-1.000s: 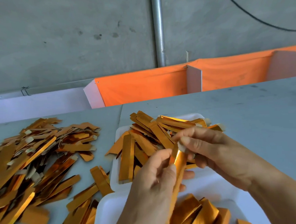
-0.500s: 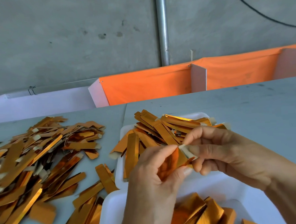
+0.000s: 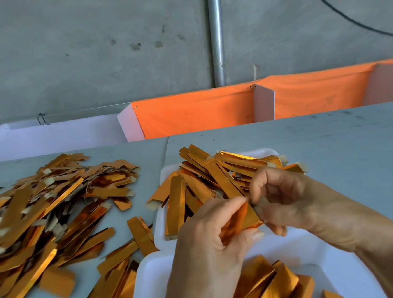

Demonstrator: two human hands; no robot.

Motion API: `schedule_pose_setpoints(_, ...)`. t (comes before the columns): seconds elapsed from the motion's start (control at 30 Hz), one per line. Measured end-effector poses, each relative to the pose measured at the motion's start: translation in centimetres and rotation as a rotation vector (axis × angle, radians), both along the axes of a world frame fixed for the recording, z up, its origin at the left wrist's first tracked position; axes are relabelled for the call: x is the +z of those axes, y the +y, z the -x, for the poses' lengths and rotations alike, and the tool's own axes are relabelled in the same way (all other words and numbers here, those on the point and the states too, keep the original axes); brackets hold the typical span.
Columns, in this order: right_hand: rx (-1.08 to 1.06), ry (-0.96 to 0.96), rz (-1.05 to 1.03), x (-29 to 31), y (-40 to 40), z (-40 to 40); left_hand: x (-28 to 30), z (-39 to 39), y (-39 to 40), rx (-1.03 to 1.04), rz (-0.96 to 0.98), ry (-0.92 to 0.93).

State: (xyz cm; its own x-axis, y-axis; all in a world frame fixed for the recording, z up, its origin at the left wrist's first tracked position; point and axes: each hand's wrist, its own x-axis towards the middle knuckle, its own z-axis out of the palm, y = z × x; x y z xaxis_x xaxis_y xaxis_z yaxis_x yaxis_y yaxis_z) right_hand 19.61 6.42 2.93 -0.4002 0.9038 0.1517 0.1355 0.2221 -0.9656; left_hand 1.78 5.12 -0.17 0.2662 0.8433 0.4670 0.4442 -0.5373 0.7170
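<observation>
A shiny gold-orange foil strip [image 3: 240, 217] is bent into a short folded shape between both hands. My left hand [image 3: 210, 250] pinches it between thumb and fingers from below. My right hand [image 3: 291, 203] pinches its upper right end with curled fingers. Both hands hover over a white foam tray [image 3: 163, 232] that holds several flat gold strips [image 3: 215, 177]. A nearer white foam tray [image 3: 150, 279] holds several folded gold pieces [image 3: 273, 283].
A large loose heap of gold strips [image 3: 50, 209] covers the grey table [image 3: 327, 146] on the left. More strips [image 3: 119, 255] lie between the heap and the trays. Orange cloth bins with white dividers [image 3: 263, 102] run along the table's far edge below a concrete wall.
The long strip held upright a second ago has been bent over and folded short between my hands. My view has shifted slightly, so the trays sit further right.
</observation>
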Motion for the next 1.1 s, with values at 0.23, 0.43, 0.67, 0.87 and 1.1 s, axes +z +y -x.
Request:
schedule_pose_setpoints(0.23,0.060,0.168,0.104,-0.31,0.05,-0.07,0.04,0.03,0.00,0.028,0.013,-0.017)
schedule_pose_setpoints(0.43,0.174,0.375,0.301,-0.80,0.54,-0.34,0.31,0.10,-0.08,0.018,-0.017,-0.025)
schedule_pose_setpoints(0.67,0.168,0.431,0.385,-0.88,0.73,-0.56,0.31,0.05,-0.15,-0.013,-0.037,-0.023)
schedule_pose_setpoints(0.87,0.111,0.350,0.401,-0.71,0.58,-0.10,0.08,-0.10,-0.17,-0.009,-0.057,0.011)
schedule_pose_setpoints(1.1,0.063,0.323,0.445,-0.79,0.62,-0.35,-0.06,0.11,-0.07,0.004,-0.047,0.026)
